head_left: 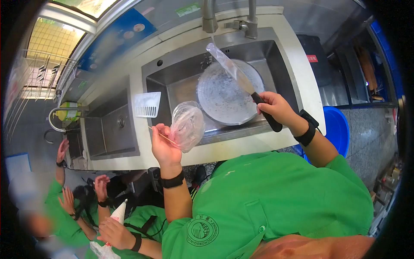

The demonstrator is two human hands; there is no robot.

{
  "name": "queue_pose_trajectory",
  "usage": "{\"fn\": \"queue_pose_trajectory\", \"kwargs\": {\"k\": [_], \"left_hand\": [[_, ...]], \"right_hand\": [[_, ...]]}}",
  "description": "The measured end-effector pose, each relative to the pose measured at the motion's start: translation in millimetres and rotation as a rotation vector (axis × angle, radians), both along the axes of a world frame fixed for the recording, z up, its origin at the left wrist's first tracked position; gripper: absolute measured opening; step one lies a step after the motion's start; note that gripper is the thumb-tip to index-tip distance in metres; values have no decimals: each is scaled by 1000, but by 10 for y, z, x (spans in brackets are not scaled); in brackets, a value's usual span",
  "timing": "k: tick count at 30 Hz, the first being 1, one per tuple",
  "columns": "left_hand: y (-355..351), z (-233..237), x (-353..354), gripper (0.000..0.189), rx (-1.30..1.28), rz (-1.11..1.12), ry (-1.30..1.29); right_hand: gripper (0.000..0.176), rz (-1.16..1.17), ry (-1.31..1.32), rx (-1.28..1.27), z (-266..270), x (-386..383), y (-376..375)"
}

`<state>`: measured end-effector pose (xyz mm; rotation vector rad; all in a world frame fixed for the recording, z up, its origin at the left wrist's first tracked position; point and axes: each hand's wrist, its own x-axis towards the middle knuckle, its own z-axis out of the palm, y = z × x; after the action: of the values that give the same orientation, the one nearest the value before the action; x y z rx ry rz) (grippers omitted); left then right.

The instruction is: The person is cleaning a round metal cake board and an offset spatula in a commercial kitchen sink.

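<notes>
My right hand [278, 108] is closed on the black handle of a long spatula [237, 74], its metal blade slanting up and left under the faucet [210, 21]. Below the blade, a round metal basin [230, 97] with cloudy, bubbly water stands in the sink [181, 88]. My left hand [167, 144] is closed on a crumpled clear plastic bag [188, 125], and a thin stick shows between its fingers. The bag hangs over the sink's front left edge, beside the basin.
A white slotted scraper [147, 105] lies on the divider between the two sinks. The second sink [112, 125] is on the left. Co-workers in green stand at lower left, one holding a piping bag [118, 213]. A blue bucket [337, 131] stands at the right.
</notes>
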<state>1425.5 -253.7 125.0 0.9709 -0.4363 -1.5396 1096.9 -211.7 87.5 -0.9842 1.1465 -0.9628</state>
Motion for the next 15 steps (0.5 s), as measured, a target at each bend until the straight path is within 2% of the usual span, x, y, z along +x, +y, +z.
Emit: {"fn": "queue_pose_trajectory", "kwargs": {"k": [15], "left_hand": [[41,-31,53,27,14,48,2]], "right_hand": [[13,-16,17,-89,134,37,-357]]}}
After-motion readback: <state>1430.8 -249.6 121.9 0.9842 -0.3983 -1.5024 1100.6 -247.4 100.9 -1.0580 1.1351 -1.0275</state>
